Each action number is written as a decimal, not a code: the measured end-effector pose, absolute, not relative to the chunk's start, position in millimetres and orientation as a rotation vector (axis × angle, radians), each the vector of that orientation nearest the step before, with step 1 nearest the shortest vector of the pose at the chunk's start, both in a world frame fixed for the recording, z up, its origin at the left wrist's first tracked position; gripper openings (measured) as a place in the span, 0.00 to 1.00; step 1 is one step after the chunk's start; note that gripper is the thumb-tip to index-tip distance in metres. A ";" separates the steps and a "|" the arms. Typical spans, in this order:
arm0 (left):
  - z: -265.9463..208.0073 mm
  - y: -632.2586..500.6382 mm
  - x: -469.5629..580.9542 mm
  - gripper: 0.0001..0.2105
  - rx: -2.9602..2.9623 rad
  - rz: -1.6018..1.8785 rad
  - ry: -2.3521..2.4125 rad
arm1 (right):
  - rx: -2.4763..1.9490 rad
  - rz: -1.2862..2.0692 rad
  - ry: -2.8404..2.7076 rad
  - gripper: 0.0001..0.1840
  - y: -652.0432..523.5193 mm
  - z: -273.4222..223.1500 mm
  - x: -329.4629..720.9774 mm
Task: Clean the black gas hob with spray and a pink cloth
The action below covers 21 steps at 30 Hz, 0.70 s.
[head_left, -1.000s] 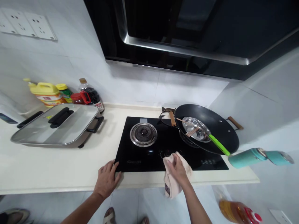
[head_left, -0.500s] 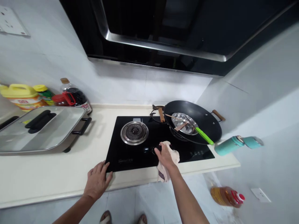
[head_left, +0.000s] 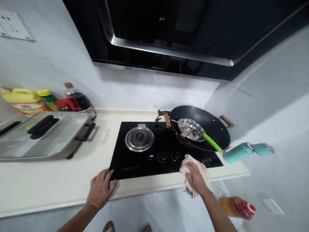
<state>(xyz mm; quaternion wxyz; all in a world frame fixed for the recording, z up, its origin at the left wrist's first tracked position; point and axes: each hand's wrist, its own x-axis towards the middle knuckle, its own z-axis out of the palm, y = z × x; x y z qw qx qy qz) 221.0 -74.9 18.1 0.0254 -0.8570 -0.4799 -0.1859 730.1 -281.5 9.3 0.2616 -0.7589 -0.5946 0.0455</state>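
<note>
My right hand (head_left: 195,177) presses a pale pink cloth (head_left: 201,168) onto the front right part of the black glass gas stove (head_left: 142,166); part of the cloth hangs over the counter edge. To its left are two control knobs (head_left: 164,156). My left hand (head_left: 101,187) rests with fingers spread on the counter, its fingertips at the stove's front left corner. A bare burner (head_left: 139,139) lies on the stove's left side. Over the right burner sits a black wok (head_left: 210,120), holding a metal bowl (head_left: 199,137), chopsticks (head_left: 187,132) and a green-handled utensil (head_left: 212,142).
A lidded electric pan (head_left: 70,137) stands on the left counter, before several bottles, including a dark sauce bottle (head_left: 83,104). A teal flask (head_left: 238,153) is at the right. An oil bottle (head_left: 236,207) stands on the floor. The range hood (head_left: 164,58) overhangs the stove.
My right hand has slid the cloth to the right along the stove's front, uncovering the knobs. My left hand stays at the stove's corner.
</note>
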 end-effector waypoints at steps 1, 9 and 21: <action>17.3 -74.8 220.7 0.22 -2.645 -0.572 -1.476 | -2.077 0.143 -1.598 0.26 -276.7 13.5 740.4; 13.8 -73.8 218.0 0.22 -2.638 -0.568 -1.440 | -2.364 0.029 -1.548 0.24 -205.1 50.2 756.6; 9.1 -74.4 216.6 0.21 -2.653 -0.592 -1.456 | -2.621 0.057 -1.155 0.33 -226.5 53.9 787.1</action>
